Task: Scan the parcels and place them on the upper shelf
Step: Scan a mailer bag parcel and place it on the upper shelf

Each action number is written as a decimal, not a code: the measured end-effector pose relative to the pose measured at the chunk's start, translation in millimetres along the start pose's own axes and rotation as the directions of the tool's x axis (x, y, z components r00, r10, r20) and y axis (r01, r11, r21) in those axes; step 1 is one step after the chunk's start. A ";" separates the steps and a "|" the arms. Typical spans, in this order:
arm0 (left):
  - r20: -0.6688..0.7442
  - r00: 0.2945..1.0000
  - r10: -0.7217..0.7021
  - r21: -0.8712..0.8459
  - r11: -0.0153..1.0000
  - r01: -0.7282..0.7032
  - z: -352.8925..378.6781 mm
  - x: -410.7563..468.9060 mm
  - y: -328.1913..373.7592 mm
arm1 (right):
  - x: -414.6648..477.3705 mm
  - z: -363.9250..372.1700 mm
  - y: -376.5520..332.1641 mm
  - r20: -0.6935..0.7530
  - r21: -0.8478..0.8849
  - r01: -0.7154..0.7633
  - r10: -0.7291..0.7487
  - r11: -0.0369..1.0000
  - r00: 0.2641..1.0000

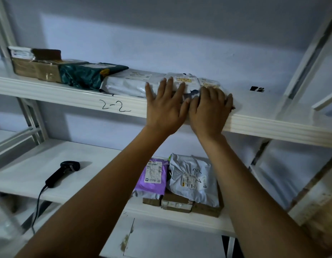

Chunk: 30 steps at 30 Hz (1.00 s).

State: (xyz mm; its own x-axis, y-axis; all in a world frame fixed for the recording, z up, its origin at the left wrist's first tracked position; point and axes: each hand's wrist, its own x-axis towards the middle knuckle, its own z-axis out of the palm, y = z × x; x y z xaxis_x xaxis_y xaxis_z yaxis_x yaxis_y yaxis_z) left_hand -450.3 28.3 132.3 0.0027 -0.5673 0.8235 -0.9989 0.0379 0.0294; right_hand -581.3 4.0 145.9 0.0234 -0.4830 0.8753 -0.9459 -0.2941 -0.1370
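The upper shelf [68,94], marked "2-2" on its front rim, carries a row of parcels. My left hand [165,107] lies flat with fingers spread on a white labelled parcel [181,81] at the shelf's front edge. Right beside it, my right hand [209,110] curls its fingers over a smaller white parcel [208,82]. The two hands touch at the thumbs. A black barcode scanner [62,172] with its cable lies on the lower shelf [31,175], left of my arms.
Left along the upper shelf sit a white bag [128,82], a dark green bag [83,73] and a cardboard box [36,68]. On the lower shelf, a purple parcel [152,177] and a grey parcel [193,179] lie on cardboard boxes [176,202]. Bare shelf extends right of my hands.
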 end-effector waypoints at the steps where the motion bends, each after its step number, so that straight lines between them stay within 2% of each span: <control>1: 0.000 1.000 -0.031 -0.016 0.999 0.031 -3.2 -5.8 -7.8 | -7.6 2.3 -6.9 -0.013 -0.001 -0.011 0.011 1.000 1.000; 4: 0.004 0.993 -0.120 -0.046 0.992 0.120 -15.2 -20.9 -39.9 | -23.6 1.8 -30.6 -0.059 0.056 -0.074 0.077 0.996 0.995; 6: -0.046 0.986 -0.161 -0.061 0.986 0.158 -24.5 -33.5 -63.3 | -33.6 -2.9 -51.0 -0.115 0.123 -0.060 0.074 0.991 0.991; 10: -0.176 0.970 -0.166 -0.141 0.980 0.142 -37.5 -62.6 -110.9 | -53.4 -5.7 -101.9 -0.259 0.281 0.114 -0.039 0.953 0.965; 14: -0.211 0.954 -0.211 -0.223 0.961 0.163 -48.2 -93.4 -165.4 | -73.8 6.1 -158.5 -0.310 0.371 0.336 -0.226 0.866 0.924; 16: -0.178 0.952 -0.247 -0.247 0.948 0.200 -56.9 -105.4 -191.0 | -83.2 15.8 -187.0 -0.298 0.438 0.413 -0.305 0.798 0.905; 19: -0.022 0.928 -0.372 -0.269 0.896 0.353 -73.7 -125.9 -230.2 | -100.8 26.5 -236.2 -0.127 0.541 0.316 -0.296 0.779 0.947; 22: 0.153 0.851 -0.503 -0.225 0.821 0.525 -81.7 -151.4 -273.6 | -123.2 37.5 -279.0 0.052 0.584 0.187 -0.266 0.790 0.963; 27: 0.315 0.708 -0.632 -0.102 0.719 0.688 -81.3 -199.6 -336.1 | -160.5 62.9 -334.0 0.271 0.569 0.002 -0.190 0.822 0.944; 30: 0.403 0.634 -0.660 -0.030 0.683 0.730 -71.0 -218.6 -356.4 | -175.9 72.8 -345.8 0.425 0.530 -0.115 -0.146 0.840 0.893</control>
State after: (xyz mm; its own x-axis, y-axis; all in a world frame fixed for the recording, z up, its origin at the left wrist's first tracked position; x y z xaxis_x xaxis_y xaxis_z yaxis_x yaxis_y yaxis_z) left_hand -91.5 197.3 -18.0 0.6419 -0.7162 0.2738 -0.6784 -0.3640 0.6382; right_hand -234.7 130.7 5.5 0.2965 -0.7392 0.6047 -0.6259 -0.6286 -0.4617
